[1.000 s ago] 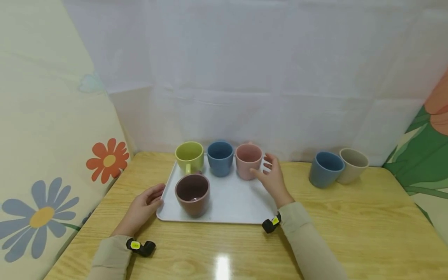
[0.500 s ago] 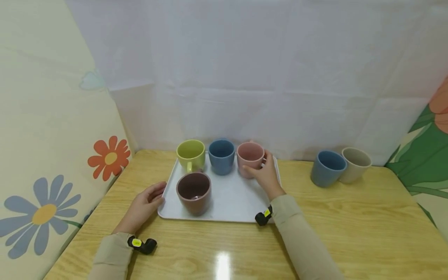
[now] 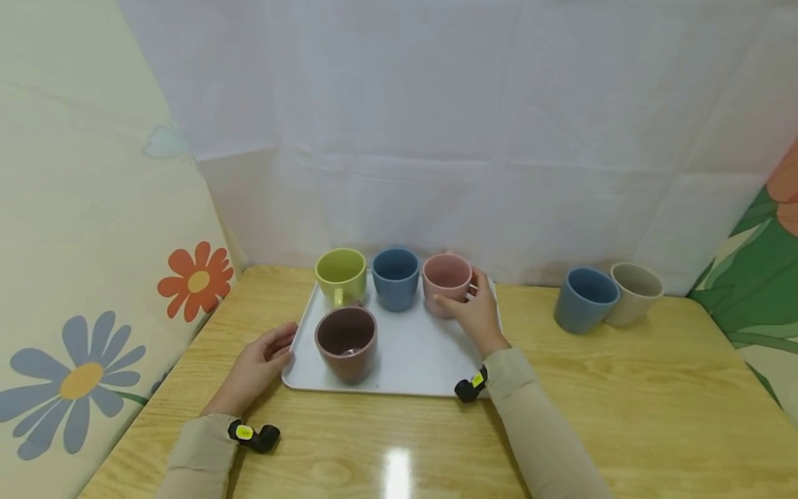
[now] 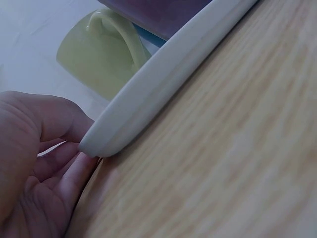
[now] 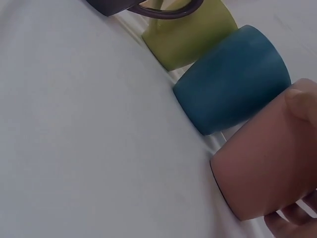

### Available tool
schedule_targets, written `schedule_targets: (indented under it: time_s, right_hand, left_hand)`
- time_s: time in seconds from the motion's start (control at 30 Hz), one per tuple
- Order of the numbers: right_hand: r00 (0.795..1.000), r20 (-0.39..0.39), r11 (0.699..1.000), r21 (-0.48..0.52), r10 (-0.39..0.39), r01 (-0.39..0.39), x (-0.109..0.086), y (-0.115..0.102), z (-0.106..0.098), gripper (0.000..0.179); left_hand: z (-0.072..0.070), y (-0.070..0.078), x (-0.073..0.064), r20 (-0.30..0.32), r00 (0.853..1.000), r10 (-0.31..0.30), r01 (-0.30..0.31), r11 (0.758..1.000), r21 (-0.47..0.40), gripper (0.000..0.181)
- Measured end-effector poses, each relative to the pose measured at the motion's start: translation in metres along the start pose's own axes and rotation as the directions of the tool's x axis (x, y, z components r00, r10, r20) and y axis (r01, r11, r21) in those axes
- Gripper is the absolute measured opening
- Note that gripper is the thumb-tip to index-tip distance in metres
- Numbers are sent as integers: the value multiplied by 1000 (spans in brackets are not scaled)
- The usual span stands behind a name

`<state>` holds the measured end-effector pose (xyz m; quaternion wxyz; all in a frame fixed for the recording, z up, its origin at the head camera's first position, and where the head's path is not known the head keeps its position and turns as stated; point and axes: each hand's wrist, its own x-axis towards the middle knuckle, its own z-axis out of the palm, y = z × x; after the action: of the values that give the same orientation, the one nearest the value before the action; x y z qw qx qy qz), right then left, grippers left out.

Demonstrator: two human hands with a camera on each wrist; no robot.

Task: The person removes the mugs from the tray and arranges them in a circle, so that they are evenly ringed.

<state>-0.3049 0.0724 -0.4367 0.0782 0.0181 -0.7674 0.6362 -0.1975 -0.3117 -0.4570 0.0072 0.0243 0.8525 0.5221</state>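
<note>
A pink mug (image 3: 444, 283) stands upright at the back right of a white tray (image 3: 411, 360). My right hand (image 3: 475, 310) grips the mug, thumb across its near side and fingers round its right; the right wrist view shows the thumb (image 5: 303, 103) high on its wall. At the tray's left edge is my left hand (image 3: 258, 360). In the left wrist view its fingers (image 4: 67, 121) hold the rim's corner from above and below. Left of the pink mug stand a blue mug (image 3: 395, 284) and a lime-green mug (image 3: 339, 274). A brown mug (image 3: 352, 360) stands in front of the green one.
Off the tray, another blue cup (image 3: 580, 308) and a beige cup (image 3: 632, 301) stand close together at the back right of the wooden table (image 3: 623, 402). A white cloth (image 3: 399, 138) hangs behind the table's back edge.
My right hand has moved left onto the pink mug, its fingers closing from apart to round the side. The left hand has stayed at the tray's edge.
</note>
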Motion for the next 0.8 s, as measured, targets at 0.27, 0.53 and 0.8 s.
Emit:
schedule_targets:
  time_s: [0.27, 0.53, 0.8]
  right_hand:
    - [1000, 14, 999, -48, 9, -8, -6, -4, -7, 86]
    - [1000, 20, 996, -92, -19, 21, -13, -1, -15, 81]
    - [1000, -9, 993, -113, -27, 26, -23, 1, -22, 82]
  left_hand:
    - [1, 0, 1, -2, 1000, -3, 3, 1000, 4, 55]
    - [3, 0, -2, -6, 1000, 6, -6, 1000, -6, 54]
    - [3, 0, -3, -5, 1000, -1, 1, 1000, -13, 55]
